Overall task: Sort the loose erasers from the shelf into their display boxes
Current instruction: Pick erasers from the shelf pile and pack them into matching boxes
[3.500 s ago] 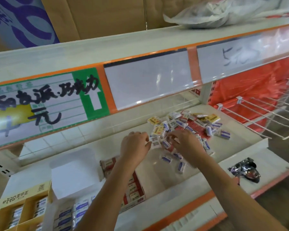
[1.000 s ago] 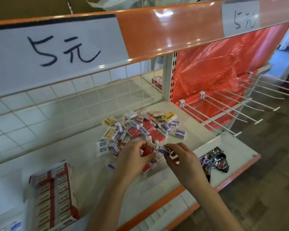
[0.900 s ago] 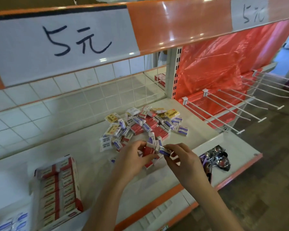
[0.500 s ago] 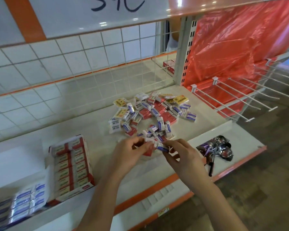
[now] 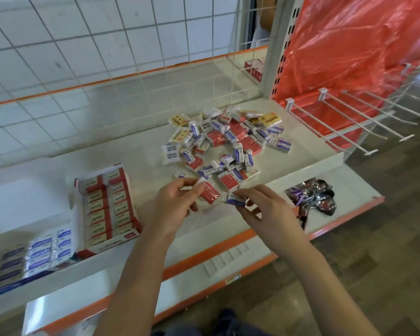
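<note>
Mid-pick. Your left hand (image 5: 177,207) pinched a red eraser (image 5: 209,194); your right hand (image 5: 260,209) pinched a blue one (image 5: 235,200), frame centre. Loose pile (image 5: 224,144) above on shelf (image 5: 143,151). Next, likely: red to red box (image 5: 108,207), blue to blue box (image 5: 34,255), lower left.

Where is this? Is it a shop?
Probably a small shop. There's a white metal display shelf with an orange edge, bare white wire hanging hooks, and a red-and-white cardboard display box of erasers beside a loose pile of small wrapped erasers.
</note>
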